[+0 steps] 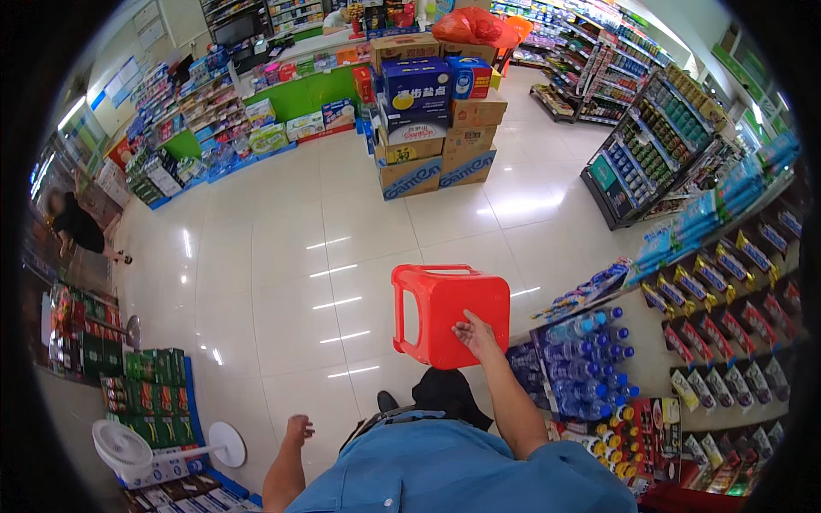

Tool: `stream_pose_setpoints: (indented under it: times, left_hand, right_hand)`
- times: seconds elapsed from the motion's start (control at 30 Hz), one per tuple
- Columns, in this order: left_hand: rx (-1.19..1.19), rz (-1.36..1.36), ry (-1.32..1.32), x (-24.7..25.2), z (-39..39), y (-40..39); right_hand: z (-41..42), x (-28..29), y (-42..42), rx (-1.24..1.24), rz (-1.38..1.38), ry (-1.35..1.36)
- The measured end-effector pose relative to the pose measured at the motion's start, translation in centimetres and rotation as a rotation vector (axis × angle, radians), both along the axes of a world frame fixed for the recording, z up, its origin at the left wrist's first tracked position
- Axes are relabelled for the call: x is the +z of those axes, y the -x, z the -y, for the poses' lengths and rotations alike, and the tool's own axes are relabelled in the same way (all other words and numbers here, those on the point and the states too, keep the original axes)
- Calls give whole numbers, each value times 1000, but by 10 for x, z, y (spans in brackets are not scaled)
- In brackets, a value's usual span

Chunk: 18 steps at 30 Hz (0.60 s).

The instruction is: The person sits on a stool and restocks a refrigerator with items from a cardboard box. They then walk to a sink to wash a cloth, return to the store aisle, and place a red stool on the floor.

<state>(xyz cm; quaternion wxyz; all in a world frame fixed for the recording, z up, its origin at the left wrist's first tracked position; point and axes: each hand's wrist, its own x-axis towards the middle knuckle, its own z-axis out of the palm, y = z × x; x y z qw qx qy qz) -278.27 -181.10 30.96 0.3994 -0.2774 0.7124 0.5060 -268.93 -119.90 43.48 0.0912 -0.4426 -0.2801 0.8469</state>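
Note:
A red plastic stool (462, 295) stands on the tiled floor just in front of me, its flat seat facing up and its open legs to the left. Over the seat is my right hand (473, 332), fingers spread and nothing held; whether it touches the plastic I cannot tell. My left hand (299, 428) hangs low at my left side, its fingers loosely curled with no object visible in them.
Stacked cartons (414, 176) stand ahead before a green counter (308, 93). Bottled drinks (580, 365) and snack racks line the right, a drinks shelf (654, 141) beyond. At left are a white fan (125, 445), stacked green cartons (151, 385) and a person (80, 224).

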Motion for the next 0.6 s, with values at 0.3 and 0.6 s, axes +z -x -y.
stream_pose_setpoints:
  times: [0.3, 0.6]
  left_hand:
    - [-180, -135, -143, 35, -262, 186]
    - [-544, 67, -106, 16, -460, 241]
  right_hand:
    - [-145, -48, 80, -133, 11, 103]
    - [-317, -40, 106, -259, 55, 69]
